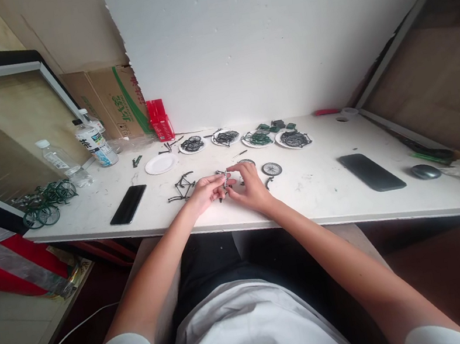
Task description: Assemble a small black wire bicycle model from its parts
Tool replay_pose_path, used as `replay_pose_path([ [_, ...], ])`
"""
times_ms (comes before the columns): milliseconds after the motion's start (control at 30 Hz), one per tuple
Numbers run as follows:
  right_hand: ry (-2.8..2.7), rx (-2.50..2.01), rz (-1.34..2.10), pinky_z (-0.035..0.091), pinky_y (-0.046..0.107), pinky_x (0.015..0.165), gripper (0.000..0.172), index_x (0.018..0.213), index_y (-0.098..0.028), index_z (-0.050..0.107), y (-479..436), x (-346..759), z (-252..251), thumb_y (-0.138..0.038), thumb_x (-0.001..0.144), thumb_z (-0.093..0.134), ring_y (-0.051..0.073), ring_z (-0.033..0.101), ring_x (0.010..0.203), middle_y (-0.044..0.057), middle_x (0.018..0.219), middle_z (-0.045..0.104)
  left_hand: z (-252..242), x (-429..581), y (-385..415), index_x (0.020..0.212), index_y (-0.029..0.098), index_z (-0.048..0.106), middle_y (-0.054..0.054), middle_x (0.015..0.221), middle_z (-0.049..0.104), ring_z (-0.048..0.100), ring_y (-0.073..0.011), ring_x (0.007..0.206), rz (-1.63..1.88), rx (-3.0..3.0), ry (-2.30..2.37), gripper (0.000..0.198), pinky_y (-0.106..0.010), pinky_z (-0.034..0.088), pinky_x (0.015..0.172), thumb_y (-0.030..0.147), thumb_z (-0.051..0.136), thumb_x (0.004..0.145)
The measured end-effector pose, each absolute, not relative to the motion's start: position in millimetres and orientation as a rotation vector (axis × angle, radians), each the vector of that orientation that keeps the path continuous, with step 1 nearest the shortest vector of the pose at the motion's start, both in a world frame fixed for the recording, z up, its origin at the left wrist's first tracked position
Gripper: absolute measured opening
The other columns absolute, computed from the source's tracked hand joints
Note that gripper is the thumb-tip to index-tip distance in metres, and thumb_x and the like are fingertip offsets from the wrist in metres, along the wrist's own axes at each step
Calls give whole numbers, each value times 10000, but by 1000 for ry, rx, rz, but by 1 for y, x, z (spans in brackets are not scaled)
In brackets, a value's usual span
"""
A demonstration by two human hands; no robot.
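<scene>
Near the table's front edge, my left hand (206, 194) pinches a small silvery part (226, 179), whose exact kind is too small to make out. My right hand (251, 187) is curled around the same part from the other side, thumb and fingertips at it. To the left of my hands lies a dark model bicycle frame (181, 187). A spoked model wheel (272, 169) rests to the right, with a small curved black piece (270, 182) below it. Another wheel (246, 162) is partly hidden behind my right hand, and dark pieces lie partly covered under my fingers.
White plates with bicycle parts (295, 138) stand along the back, beside a bare white plate (161, 164). Assembled green model bicycles (46, 203) and bottles (95, 142) are at left. A phone (129, 204), a black slab (371, 172) and a mouse (426, 171) flank my hands.
</scene>
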State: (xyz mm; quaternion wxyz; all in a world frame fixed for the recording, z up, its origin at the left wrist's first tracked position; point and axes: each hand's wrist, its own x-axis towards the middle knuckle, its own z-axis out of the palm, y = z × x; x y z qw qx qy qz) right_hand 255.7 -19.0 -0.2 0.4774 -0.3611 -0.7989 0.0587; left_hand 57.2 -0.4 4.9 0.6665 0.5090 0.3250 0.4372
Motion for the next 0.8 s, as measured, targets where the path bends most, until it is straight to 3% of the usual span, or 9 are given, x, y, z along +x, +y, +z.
replay_pose_path([
  [400,-2003,-840,183,475,562,1083,460,1360,-266,558,-21,257,2,-349,928,693,353,538,1262,128,1292,600,4,55,1,954,105,717,-77,852,710,485,-35,472,994,1139,708,383,-223,360,494,413,892,811],
  [800,-1994,-804,160,468,538,1101,497,1419,-291,591,-22,257,2,-369,943,712,320,551,1220,114,1251,574,8,55,-1,886,109,707,-76,881,702,415,-10,488,959,1158,644,304,-213,358,525,369,859,845],
])
